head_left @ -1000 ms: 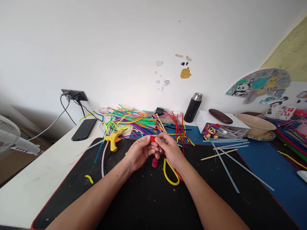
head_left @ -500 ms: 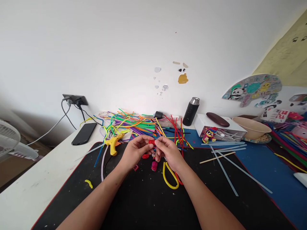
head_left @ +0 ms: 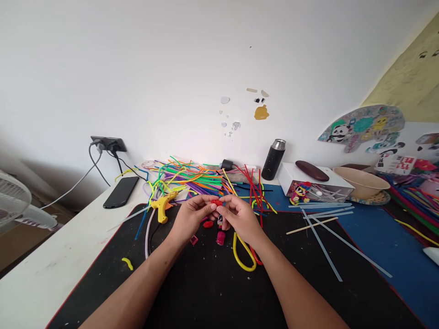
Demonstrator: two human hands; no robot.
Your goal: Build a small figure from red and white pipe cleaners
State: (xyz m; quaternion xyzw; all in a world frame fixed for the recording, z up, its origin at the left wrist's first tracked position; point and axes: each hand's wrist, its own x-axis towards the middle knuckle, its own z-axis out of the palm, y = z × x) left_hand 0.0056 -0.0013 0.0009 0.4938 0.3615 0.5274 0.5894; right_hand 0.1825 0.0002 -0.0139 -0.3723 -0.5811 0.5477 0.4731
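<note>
Between the fingertips of both hands is a small red coiled pipe-cleaner piece (head_left: 216,202). My left hand (head_left: 192,218) pinches it from the left, thumb on its near side. From the right, my right hand (head_left: 242,218) pinches the same piece, its lower fingers curled under. Just below them a small magenta figure (head_left: 221,236) with a dark and pale upper part lies on the black mat (head_left: 206,283), partly hidden by my right fingers. Beside it are a red fuzzy piece (head_left: 207,224) and a small pink piece (head_left: 194,240). A yellow pipe-cleaner loop (head_left: 244,256) curves near my right wrist.
A yellow glue gun (head_left: 162,208) and a phone (head_left: 120,192) lie at left. Behind my hands spreads a pile of coloured pipe cleaners (head_left: 192,177). A black flask (head_left: 273,160), a white box (head_left: 288,176) with a small figure (head_left: 300,193), and clear glue sticks (head_left: 322,246) are at right.
My fingers have shifted slightly around the red piece, which sits a little lower and is turned. More of the figure below shows now. The surroundings look the same.
</note>
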